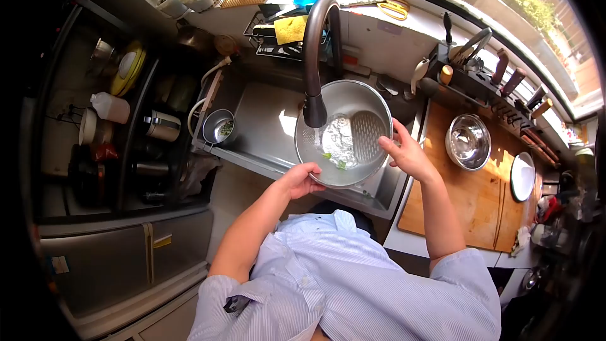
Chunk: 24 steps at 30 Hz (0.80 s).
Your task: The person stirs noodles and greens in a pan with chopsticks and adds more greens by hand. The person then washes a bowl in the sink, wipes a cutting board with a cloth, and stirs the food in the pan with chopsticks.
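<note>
A large steel bowl (372, 167) with a perforated patch on its wall is held under the dark faucet (314, 110), above the sink. Water and a few green leaves (341, 165) lie at its bottom. My left hand (301, 180) grips the rim at the lower left, fingers closed on it. On the right side, my right hand (407, 151) holds the rim with the thumb over the edge. The steel sink (255, 113) extends to the left beneath the bowl.
A small pot (218, 127) with greens stands at the sink's left edge. Right of the sink, a wooden board (435, 208) bears a shiny bowl (468, 142) and a white plate (522, 177). Behind it is a knife rack (470, 79). A dish rack (257, 36) stands behind the sink.
</note>
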Motion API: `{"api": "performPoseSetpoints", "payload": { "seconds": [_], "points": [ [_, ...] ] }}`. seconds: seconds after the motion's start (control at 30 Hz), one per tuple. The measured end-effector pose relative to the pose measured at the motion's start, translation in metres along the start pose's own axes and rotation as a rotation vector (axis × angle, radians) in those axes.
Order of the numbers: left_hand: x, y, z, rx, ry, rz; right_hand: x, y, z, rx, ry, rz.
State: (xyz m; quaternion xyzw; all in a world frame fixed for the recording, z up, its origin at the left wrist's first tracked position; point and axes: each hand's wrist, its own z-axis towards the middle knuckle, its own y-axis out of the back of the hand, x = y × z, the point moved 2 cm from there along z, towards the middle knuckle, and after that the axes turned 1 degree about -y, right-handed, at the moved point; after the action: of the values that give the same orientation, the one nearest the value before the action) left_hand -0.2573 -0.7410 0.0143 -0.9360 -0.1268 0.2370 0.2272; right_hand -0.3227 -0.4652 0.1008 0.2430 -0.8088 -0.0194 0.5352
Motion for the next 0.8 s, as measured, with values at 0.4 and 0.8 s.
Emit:
{"api": "performPoseSetpoints", "payload": {
  "seconds": [0.4,0.8],
  "points": [
    [-0.017,-0.009,0.008,-0.107,-0.383,0.111,-0.067,-0.039,0.042,-0.084,-0.103,0.413],
    [-0.047,0.032,-0.036,-0.454,-0.406,0.328,-0.037,-0.06,0.074,-0.41,0.22,-0.171]
  ]
}}
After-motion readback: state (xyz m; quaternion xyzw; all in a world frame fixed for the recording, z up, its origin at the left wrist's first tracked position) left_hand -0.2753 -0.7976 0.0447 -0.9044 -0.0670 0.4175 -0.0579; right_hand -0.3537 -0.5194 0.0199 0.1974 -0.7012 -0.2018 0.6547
